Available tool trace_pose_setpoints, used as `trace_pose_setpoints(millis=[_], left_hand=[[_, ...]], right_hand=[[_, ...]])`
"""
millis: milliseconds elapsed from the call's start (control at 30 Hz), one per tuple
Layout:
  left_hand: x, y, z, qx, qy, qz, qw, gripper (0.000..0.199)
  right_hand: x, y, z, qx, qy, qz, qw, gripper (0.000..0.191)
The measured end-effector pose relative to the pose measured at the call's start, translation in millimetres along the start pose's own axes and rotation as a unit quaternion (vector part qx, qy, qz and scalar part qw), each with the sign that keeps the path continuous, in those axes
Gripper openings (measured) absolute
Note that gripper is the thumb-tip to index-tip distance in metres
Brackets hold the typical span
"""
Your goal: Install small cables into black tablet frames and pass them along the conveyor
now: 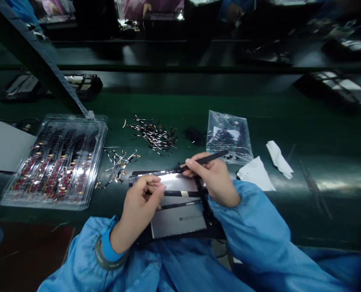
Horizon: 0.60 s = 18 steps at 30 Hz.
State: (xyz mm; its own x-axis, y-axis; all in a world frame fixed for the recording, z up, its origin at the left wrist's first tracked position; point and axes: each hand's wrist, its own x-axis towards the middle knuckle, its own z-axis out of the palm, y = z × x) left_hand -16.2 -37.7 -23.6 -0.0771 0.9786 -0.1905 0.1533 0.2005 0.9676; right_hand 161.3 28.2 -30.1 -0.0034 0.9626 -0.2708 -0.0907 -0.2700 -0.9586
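Observation:
In my right hand (213, 178) is a pair of black tweezers (212, 157), held like a pen. Their tip meets the upper edge of an opened electronic device (183, 182), a dark frame with a shiny silver area, lying in front of me. My left hand (142, 198), with a blue wrist strap (109, 245), is at the device's left part. Its thumb and fingertips are pressed together; whatever is between them is too small to make out. Closer to me lies a second dark frame with a flat grey battery (180, 221), partly covered by the first.
Left stand a clear plastic tray (54, 170) of small flex parts and a white box (7, 146). Loose short cables (154, 136) lie ahead. Right are a plastic bag (229, 134) and white tissues (256, 172). A slanted post (46, 56) rises left; co-workers' hands (231, 12) show beyond.

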Motion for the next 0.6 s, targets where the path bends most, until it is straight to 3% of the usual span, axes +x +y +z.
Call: trace_pose_setpoints(millis=[267,433,533,600], left_hand=[[-2,-6,-13.9,-0.005,0.052,0.008,0.999,0.022],[-7,-11,-17.0,0.027,0.097,0.037,0.994,0.023],[-10,-16,-32.8,0.146,0.187,0.098,0.966,0.020],[-10,-19,-52.0,0.252,0.249,0.138,0.925,0.016]], right_hand=[[9,17,6,-0.212,-0.023,-0.067,0.975,0.030],[3,17,5,-0.312,0.009,-0.168,0.935,0.026],[-3,9,1,-0.247,0.047,-0.153,0.956,0.031],[-9,3,-5,-0.197,0.078,-0.104,0.972,0.036]])
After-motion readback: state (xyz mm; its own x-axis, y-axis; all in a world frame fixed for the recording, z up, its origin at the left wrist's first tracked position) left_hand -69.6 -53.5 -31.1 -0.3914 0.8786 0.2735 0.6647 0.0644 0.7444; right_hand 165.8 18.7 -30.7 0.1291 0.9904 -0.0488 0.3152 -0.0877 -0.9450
